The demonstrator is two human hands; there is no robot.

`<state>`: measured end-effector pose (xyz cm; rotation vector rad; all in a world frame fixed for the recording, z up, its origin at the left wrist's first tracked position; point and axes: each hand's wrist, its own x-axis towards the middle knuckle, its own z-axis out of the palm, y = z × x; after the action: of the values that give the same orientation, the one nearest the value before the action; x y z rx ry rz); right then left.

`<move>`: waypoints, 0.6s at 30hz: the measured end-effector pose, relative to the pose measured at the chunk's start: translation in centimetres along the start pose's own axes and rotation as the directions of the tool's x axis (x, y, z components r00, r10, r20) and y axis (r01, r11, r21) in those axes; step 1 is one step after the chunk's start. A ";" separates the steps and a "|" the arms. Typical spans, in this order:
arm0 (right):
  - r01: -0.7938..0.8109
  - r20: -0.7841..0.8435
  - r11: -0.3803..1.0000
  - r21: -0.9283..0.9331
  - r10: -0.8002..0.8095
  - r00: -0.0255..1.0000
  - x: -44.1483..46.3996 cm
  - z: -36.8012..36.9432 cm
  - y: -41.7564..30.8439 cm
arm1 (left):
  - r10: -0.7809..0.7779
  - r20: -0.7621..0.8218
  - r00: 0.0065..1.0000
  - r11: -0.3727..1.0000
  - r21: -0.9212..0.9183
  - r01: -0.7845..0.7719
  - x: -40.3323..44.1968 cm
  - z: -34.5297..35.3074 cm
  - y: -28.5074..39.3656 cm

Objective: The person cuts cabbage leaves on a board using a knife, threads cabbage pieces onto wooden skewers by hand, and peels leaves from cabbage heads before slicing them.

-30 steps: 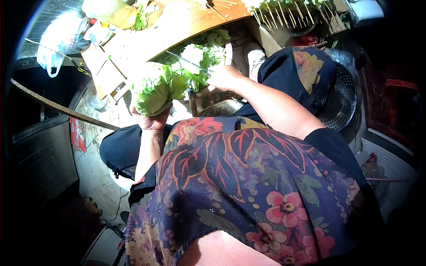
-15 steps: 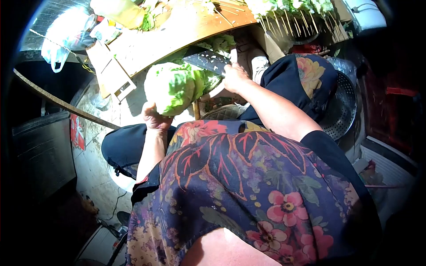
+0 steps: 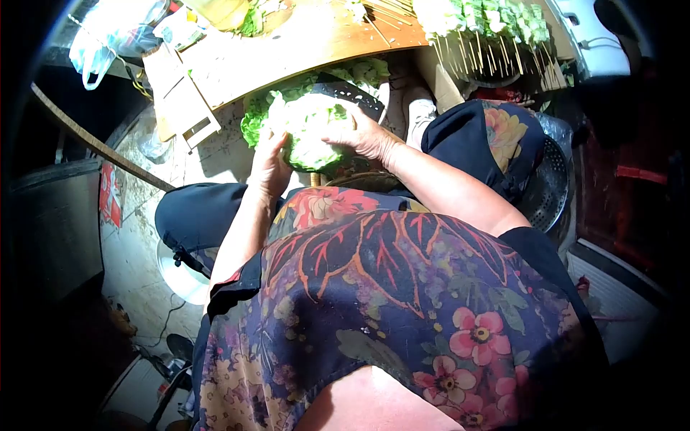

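A pale green head of lettuce [image 3: 313, 147] is between my two hands, above my lap, with loose frilly leaves at its left side. My left hand [image 3: 270, 164] cups its lower left, thumb and fingers pressed against it. At the right side, my right hand [image 3: 370, 136] lays its thumb on the lettuce. A broad dark knife [image 3: 359, 99], its blade flecked with white bits, shows just behind the lettuce by my right hand. The handle is hidden, and the hand appears to keep its grip on it.
A wooden table [image 3: 302, 50] with loose skewers [image 3: 388, 18] stands ahead. Skewered green leaves [image 3: 489, 29] sit at the upper right. A metal colander [image 3: 550, 187] is right of my knee. A plastic bag [image 3: 108, 43] lies at upper left, with a white basin [image 3: 176, 276] below.
My right hand has moved left and down with the knife, onto the lettuce. The lettuce has been turned and brought right, and my left hand has shifted right and up along its side.
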<state>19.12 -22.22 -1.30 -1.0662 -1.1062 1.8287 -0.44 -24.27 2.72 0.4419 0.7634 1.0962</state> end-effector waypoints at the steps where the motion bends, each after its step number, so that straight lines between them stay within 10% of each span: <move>1: -0.051 -0.040 0.999 -0.012 0.050 0.998 -0.3 0.0 -0.6 | 0.015 -0.063 0.998 0.997 0.071 -0.010 0.2 0.3 -0.1; 18: -0.059 -0.175 0.950 0.307 0.117 0.978 -2.4 -0.5 -3.1 | -0.081 -0.606 0.792 0.996 -0.010 0.094 2.8 -0.5 0.0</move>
<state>21.02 -23.08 2.02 -1.0949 -0.6510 1.8473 -0.14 -21.75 1.52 0.0522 1.3513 1.1516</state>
